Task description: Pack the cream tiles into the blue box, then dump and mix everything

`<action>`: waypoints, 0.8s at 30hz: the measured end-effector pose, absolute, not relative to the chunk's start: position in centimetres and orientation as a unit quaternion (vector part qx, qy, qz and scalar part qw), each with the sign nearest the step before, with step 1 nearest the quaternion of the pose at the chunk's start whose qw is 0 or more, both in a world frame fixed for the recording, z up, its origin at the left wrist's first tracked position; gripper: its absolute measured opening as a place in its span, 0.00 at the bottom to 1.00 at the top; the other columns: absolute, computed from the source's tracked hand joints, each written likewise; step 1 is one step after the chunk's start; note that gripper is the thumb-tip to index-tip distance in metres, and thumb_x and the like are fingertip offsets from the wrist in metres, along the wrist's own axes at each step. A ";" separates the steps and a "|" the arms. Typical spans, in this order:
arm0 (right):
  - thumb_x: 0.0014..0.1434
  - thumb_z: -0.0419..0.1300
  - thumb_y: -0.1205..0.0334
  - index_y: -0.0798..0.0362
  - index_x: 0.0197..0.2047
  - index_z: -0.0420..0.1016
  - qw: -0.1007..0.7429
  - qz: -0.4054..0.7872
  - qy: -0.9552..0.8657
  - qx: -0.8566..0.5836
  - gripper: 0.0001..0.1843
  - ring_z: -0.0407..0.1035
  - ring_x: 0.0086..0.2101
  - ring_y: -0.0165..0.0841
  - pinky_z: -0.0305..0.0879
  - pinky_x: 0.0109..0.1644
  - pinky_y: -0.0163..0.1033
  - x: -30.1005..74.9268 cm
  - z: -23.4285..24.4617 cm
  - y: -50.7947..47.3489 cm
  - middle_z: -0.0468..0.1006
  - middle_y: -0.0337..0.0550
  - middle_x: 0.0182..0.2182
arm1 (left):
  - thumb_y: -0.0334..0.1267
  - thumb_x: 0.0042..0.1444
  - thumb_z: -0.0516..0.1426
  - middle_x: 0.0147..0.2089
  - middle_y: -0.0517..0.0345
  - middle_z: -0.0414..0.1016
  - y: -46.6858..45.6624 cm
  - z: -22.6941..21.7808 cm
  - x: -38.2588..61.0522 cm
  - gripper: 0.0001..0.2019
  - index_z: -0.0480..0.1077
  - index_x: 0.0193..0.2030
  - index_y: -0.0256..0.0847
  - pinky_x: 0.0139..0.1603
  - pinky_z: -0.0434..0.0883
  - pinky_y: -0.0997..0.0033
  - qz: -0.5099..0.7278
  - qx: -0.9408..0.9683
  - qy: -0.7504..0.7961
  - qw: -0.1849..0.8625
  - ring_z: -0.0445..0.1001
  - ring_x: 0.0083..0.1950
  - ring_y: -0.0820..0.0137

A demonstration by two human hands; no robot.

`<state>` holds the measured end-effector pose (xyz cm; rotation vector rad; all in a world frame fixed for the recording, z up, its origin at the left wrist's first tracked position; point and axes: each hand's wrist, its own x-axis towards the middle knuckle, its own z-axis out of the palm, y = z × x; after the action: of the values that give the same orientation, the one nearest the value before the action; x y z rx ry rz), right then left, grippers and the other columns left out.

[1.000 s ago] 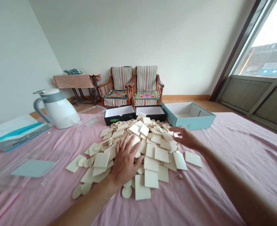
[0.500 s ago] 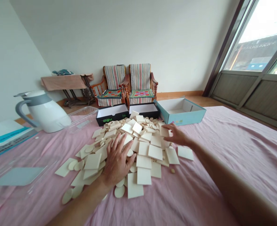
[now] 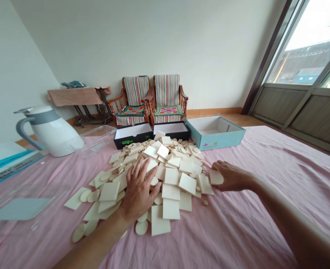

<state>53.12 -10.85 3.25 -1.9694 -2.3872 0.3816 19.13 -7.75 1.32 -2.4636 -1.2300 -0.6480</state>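
Observation:
A heap of pale square tiles [image 3: 171,191] and round discs [image 3: 142,226], looking like thin plain wood, spreads over the pink cloth. My left hand [image 3: 140,188] lies on the heap's left half, fingers spread and palm down. Just off the heap's right edge, my right hand [image 3: 228,177] is closed with a pale square tile [image 3: 216,177] at its fingers, close to the cloth. Its fingertips are partly hidden behind the tile. One small pale piece [image 3: 205,203] lies alone on the cloth below.
Behind the heap stand two black boxes [image 3: 133,140] with white insides and a light-blue box [image 3: 223,139]. At left are a white-and-grey jug [image 3: 53,132], a clear plastic tray [image 3: 97,136], another clear tray [image 3: 22,209] and a blue-and-white package [image 3: 8,166].
My right hand has moved right and slightly down, off the heap's edge, with a tile. The tile lying alone at the right no longer shows separately. My left hand stays put.

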 end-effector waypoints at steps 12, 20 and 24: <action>0.51 0.60 0.53 0.54 0.48 0.67 0.103 0.014 -0.704 -0.702 0.23 0.65 0.47 0.47 0.61 0.47 0.48 54.3 3.0 -10.3 0.70 0.55 0.46 | 0.45 0.60 0.50 0.69 0.45 0.54 -7.8 1.2 19.1 0.22 0.67 0.59 0.40 0.66 0.48 0.43 -0.224 -0.859 -0.429 0.167 0.46 0.71 0.52; 0.46 0.62 0.60 0.54 0.47 0.65 0.109 0.114 -0.796 -0.585 0.24 0.64 0.47 0.43 0.60 0.52 0.47 48.7 3.2 -12.6 0.68 0.51 0.46 | 0.45 0.60 0.51 0.69 0.44 0.54 -7.6 1.2 19.1 0.22 0.66 0.59 0.39 0.66 0.48 0.43 -0.215 -0.861 -0.426 0.179 0.45 0.71 0.52; 0.48 0.60 0.61 0.54 0.47 0.65 0.142 0.105 -0.768 -0.616 0.21 0.65 0.44 0.40 0.63 0.47 0.42 52.0 3.0 -11.5 0.68 0.50 0.43 | 0.45 0.60 0.51 0.69 0.43 0.54 -7.6 1.2 19.1 0.22 0.66 0.59 0.39 0.65 0.49 0.43 -0.218 -0.860 -0.425 0.180 0.46 0.71 0.51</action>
<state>51.99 -11.47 2.98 -1.7768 -2.2154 0.3030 19.10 -7.60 1.17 -2.4305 -1.2011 -0.6174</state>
